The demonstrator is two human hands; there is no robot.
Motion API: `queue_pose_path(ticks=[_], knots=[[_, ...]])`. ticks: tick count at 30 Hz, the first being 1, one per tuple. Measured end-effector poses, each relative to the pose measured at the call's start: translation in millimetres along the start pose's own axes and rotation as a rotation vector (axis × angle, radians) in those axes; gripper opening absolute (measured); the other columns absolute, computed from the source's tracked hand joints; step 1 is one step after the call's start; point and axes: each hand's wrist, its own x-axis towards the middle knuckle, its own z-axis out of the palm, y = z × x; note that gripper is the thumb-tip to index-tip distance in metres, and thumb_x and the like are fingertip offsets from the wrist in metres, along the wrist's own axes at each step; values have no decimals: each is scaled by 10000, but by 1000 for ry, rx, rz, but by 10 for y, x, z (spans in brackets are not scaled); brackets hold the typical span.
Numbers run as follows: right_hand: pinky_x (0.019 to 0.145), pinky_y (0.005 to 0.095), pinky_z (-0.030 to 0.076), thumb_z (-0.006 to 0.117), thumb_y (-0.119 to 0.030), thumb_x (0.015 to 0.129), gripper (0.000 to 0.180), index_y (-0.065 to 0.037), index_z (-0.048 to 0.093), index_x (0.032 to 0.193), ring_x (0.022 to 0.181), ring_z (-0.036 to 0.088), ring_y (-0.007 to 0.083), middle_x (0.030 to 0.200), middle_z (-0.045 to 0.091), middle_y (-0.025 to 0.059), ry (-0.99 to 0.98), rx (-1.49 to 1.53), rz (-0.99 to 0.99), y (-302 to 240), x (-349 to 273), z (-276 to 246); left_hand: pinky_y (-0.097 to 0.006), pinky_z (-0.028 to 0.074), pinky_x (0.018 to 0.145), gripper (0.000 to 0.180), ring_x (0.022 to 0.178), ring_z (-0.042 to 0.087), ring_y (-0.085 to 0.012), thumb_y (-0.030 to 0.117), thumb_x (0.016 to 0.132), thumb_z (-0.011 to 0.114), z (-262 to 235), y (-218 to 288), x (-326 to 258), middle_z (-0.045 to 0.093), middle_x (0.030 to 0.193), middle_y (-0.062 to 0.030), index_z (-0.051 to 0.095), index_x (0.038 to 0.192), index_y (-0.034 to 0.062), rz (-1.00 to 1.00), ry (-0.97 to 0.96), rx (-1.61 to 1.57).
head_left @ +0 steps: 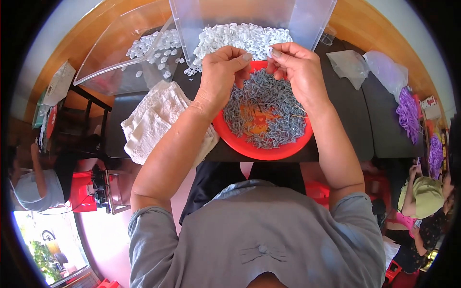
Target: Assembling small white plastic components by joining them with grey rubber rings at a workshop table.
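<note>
My left hand (222,76) and my right hand (301,72) are raised over the far rim of a red bowl (261,152), a short gap apart. My right thumb and forefinger pinch a small white plastic piece (270,51). The left thumb and forefinger are pressed together; what they hold, if anything, is too small to make out. Many short, thin grey nail-like pieces (288,132) ring the bowl, its orange patterned bottom showing in the middle. Just beyond the hands, a heap of small white plastic pieces (240,38) spills from a clear bin (307,24) on its side.
A second clear bin (108,65) with white pieces leans at the far left. A white towel (156,120) lies beside the bowl. Plastic bags (348,67) and purple strips (407,115) are to the right on the dark table (345,125). Other people (38,187) sit at both sides.
</note>
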Motion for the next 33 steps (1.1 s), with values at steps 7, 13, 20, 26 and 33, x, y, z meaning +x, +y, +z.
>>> queue_pose_path(ticks=[7, 13, 20, 26, 33], knots=[[578, 233, 428, 602, -141, 918, 173, 10, 648, 988, 690, 616, 140, 791, 644, 58, -12, -9, 29, 16, -12, 6, -222, 413, 519, 145, 614, 549, -93, 137, 900, 630, 63, 18, -75, 599, 698, -30, 617, 905, -8, 41, -14, 115], [571, 228, 429, 618, -139, 906, 172, 10, 654, 986, 676, 616, 138, 780, 649, 55, -2, -43, -4, 26, -34, 35, -212, 404, 509, 145, 604, 530, -79, 143, 903, 632, 103, -25, -92, 593, 702, -18, 615, 915, 0, 57, 16, 151], [564, 217, 430, 622, -124, 893, 152, 3, 666, 963, 661, 615, 122, 779, 656, 51, 16, -78, -48, 6, -82, 105, -219, 431, 491, 157, 617, 540, -77, 131, 879, 648, 120, -41, -105, 595, 716, -24, 610, 896, -20, 103, 33, 216], [562, 219, 425, 621, -122, 892, 138, -2, 664, 945, 665, 603, 108, 765, 642, 34, 26, -99, -71, 23, -105, 135, -212, 401, 498, 128, 591, 517, -74, 123, 908, 619, 166, -51, -130, 586, 703, -22, 608, 901, -4, 112, 70, 244], [562, 223, 426, 615, -120, 896, 127, -2, 655, 920, 648, 577, 92, 761, 637, 27, -2, -93, -81, 57, -125, 193, -220, 408, 507, 101, 607, 526, -84, 90, 903, 618, 204, -132, -138, 589, 718, -33, 609, 895, -10, 159, 81, 208]])
